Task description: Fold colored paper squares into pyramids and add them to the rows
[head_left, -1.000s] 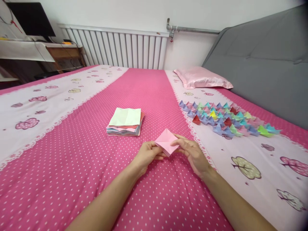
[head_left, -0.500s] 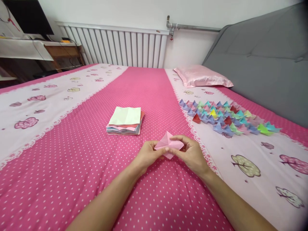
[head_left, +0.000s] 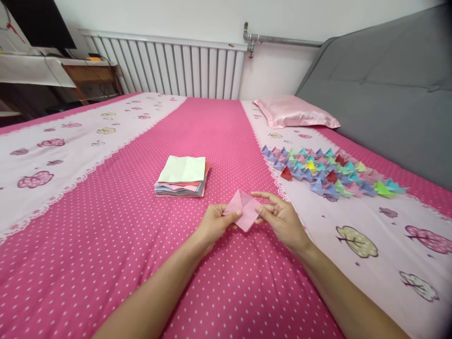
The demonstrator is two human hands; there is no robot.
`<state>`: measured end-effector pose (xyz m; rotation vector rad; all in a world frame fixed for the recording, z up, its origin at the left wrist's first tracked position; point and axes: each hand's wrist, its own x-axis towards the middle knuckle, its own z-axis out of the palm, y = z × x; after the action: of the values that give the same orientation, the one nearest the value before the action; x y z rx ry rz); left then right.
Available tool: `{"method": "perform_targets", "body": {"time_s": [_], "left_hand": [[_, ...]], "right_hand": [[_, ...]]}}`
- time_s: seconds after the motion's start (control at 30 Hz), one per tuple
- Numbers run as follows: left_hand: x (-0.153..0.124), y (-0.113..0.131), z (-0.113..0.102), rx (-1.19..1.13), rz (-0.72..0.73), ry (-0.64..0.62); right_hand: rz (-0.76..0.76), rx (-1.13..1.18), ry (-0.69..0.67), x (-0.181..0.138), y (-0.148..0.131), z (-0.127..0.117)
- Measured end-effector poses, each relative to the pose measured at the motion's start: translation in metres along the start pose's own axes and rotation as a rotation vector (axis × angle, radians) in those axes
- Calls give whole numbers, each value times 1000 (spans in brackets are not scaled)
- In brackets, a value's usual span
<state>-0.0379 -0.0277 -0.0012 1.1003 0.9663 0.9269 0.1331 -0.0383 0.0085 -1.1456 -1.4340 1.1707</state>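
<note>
A folded piece of pink origami paper [head_left: 246, 213] is held up between both hands, over the pink dotted bedsheet. My left hand [head_left: 216, 222] pinches its left side, thumb on the near face and fingers behind. My right hand [head_left: 280, 217] grips its right corner between thumb and fingers, with the index finger stretched out above the paper. Beyond my left hand lies a stack of square paper sheets [head_left: 181, 176], a pale green one on top. To the right, several rows of small folded paper boats [head_left: 332, 172] in many colours stand on the bed.
A pink satin pillow [head_left: 294, 112] lies at the back right against a grey padded headboard [head_left: 384, 89]. A white radiator [head_left: 165, 66] runs along the far wall, near a pipe with a red valve [head_left: 250, 49]. A desk with a monitor [head_left: 38, 26] stands at the far left.
The pink paper has changed from a shape with side points to a flatter diamond. My right thumb has shifted to its right corner, and the right index finger has lifted off.
</note>
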Motion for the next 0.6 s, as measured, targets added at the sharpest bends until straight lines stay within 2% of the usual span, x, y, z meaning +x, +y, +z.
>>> {"method": "perform_targets", "body": {"time_s": [0.2, 0.4, 0.6], "left_hand": [[-1, 1, -2, -116, -43, -46], [-1, -4, 0, -165, -39, -9], [-1, -3, 1, -29, 51, 44]], "right_hand": [[-5, 6, -28, 1, 2, -1], [-44, 73, -32, -1, 3, 2], [-180, -153, 6, -1, 0, -2]]}}
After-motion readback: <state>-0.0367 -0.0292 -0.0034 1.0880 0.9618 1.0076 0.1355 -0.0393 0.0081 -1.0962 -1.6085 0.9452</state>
